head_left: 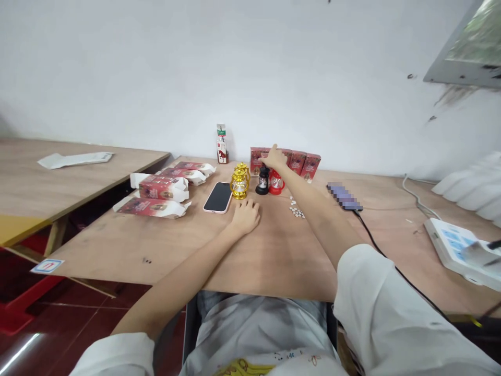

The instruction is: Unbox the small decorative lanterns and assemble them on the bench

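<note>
The right hand (275, 156) is stretched out at the far side of the surface (274, 245). Its grip is loose and holds nothing, with the fingers spread over the left end of a row of upright red boxes (303, 163) against the wall. From this distance it is hard to say whether the fingertips touch the box top or hover just above it.

Directly under that wrist stand a black lantern (263, 181) and a red lantern (276, 183), side by side and very close to the forearm. A reach this long is best made with the wrist kept high, so the arm clears both lanterns. Pinching a single box by its top edge would avoid dragging its neighbours.

The left hand (246, 215) lies flat and unclenched on the surface as a brace, just beside a gold lantern (240, 182) and near a phone (218, 197). Small white pieces (296, 211) lie scattered by the right forearm.
</note>
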A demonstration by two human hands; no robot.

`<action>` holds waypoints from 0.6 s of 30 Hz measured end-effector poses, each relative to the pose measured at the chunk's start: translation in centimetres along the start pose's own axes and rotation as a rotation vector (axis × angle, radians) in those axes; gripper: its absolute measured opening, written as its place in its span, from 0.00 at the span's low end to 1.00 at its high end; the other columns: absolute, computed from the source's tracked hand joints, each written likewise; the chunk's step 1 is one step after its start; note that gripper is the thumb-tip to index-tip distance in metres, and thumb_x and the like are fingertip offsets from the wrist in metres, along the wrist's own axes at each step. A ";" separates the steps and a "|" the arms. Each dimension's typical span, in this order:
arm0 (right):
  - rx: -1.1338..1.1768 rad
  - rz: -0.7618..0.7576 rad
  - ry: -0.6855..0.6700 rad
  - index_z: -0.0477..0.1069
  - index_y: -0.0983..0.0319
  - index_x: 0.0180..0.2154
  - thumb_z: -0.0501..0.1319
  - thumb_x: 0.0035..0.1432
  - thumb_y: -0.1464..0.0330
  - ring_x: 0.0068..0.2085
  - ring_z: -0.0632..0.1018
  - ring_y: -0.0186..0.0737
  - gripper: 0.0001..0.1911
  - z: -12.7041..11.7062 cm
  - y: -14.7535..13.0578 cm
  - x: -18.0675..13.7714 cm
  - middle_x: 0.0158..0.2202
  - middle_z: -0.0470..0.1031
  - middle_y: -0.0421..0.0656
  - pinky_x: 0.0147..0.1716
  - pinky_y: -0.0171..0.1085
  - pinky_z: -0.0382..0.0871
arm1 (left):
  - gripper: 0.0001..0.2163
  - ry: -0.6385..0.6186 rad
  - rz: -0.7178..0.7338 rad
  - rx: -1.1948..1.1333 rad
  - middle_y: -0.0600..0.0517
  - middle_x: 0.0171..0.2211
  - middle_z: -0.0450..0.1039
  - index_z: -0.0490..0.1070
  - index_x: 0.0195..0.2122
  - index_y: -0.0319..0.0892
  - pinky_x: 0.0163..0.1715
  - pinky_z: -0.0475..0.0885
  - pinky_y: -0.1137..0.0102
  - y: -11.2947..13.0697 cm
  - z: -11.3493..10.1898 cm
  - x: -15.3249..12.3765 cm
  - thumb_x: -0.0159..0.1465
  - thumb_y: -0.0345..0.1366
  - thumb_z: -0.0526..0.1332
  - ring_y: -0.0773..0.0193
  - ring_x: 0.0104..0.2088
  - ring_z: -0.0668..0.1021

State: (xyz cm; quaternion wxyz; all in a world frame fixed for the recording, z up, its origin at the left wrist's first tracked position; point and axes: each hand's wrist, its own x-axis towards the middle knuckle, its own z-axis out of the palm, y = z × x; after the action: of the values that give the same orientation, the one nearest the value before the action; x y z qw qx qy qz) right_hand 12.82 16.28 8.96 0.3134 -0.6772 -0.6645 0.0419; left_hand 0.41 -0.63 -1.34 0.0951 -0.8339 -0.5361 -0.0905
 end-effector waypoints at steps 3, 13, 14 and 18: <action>0.010 0.055 -0.001 0.51 0.73 0.58 0.58 0.55 0.52 0.52 0.71 0.59 0.40 -0.2 0.6 0.5 0.50 0.67 0.66 0.50 0.56 0.64 | 0.15 -0.014 0.020 -0.009 0.36 0.50 0.67 0.68 0.49 0.36 0.46 0.65 0.54 0.1 -0.1 0.0 0.65 0.35 0.50 0.46 0.50 0.69; -0.140 0.006 0.206 0.52 0.70 0.58 0.57 0.54 0.58 0.53 0.69 0.59 0.35 -7.5 6.2 0.3 0.51 0.66 0.63 0.48 0.57 0.64 | 0.18 0.027 0.115 -0.145 0.42 0.53 0.68 0.66 0.54 0.38 0.51 0.63 0.57 -0.1 1.1 0.8 0.66 0.39 0.48 0.51 0.53 0.68; -0.159 0.012 0.185 0.53 0.69 0.57 0.59 0.52 0.59 0.52 0.70 0.59 0.35 -7.8 6.7 0.0 0.50 0.67 0.62 0.47 0.56 0.64 | 0.19 0.023 0.124 -0.169 0.43 0.55 0.68 0.65 0.55 0.39 0.52 0.63 0.57 -0.1 1.3 1.0 0.66 0.39 0.48 0.52 0.54 0.68; -0.208 0.025 0.085 0.59 0.67 0.54 0.61 0.48 0.61 0.49 0.73 0.58 0.33 -7.6 7.4 -1.4 0.46 0.72 0.59 0.47 0.55 0.65 | 0.21 0.022 0.088 -0.221 0.45 0.60 0.63 0.61 0.58 0.41 0.55 0.61 0.56 0.0 2.2 2.2 0.65 0.41 0.49 0.52 0.58 0.66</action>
State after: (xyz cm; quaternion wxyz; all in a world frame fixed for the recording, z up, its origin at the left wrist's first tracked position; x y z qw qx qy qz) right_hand 22.69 12.79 10.99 0.2687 -0.7155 -0.6427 -0.0523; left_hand 1.40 1.86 -2.92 0.0123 -0.8609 -0.4848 -0.1540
